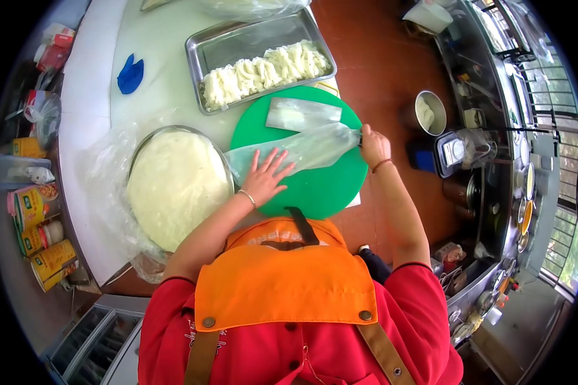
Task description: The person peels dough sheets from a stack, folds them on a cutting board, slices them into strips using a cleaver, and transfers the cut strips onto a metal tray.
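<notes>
My left hand lies flat with spread fingers on a clear plastic bag, over the left side of the round green board. At the board's right edge, my right hand is closed round the bag's gathered end. Just behind the bag, a wide cleaver blade rests on the board. A large round mass of pale dough fills a metal bowl left of my left hand, with loose plastic around it. Behind the board, a metal tray holds a row of pale cut strips.
A crumpled blue cloth or glove lies on the white table. More plastic is at the far edge. Packets line a shelf at left. Across the brown floor, a counter at right holds pots and bowls.
</notes>
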{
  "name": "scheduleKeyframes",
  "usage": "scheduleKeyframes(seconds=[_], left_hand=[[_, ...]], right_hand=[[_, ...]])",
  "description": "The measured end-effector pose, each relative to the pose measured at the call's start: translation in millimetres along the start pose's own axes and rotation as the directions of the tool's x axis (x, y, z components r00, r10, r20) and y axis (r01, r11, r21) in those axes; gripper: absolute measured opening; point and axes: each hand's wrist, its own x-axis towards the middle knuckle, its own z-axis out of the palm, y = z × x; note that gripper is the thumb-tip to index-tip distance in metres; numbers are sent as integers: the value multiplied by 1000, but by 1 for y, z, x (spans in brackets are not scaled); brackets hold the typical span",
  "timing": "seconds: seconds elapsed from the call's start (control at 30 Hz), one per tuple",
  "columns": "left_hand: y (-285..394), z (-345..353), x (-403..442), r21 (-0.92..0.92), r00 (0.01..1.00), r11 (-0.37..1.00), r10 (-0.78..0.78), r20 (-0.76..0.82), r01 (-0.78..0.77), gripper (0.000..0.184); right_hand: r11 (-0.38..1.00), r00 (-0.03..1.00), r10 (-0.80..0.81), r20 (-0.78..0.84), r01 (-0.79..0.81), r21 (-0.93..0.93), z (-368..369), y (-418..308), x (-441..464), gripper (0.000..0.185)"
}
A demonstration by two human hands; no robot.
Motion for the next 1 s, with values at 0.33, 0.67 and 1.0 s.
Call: scheduleKeyframes(seconds=[0.33, 0.67, 1.0], left_hand=[[22, -14, 25, -38, 995, 996, 79, 54, -77, 73], [83, 22, 111, -6, 883, 885, 465, 67, -465, 73], [-59, -41, -33, -446, 695, 895, -332, -638, 18, 17]], right_hand=[[976, 973, 192, -126, -203, -82, -20, 112, -45, 23], [1000, 987, 20, -160, -18, 18, -49, 12, -7, 14], [981, 983, -183, -14, 183, 69, 10, -63, 74, 19]])
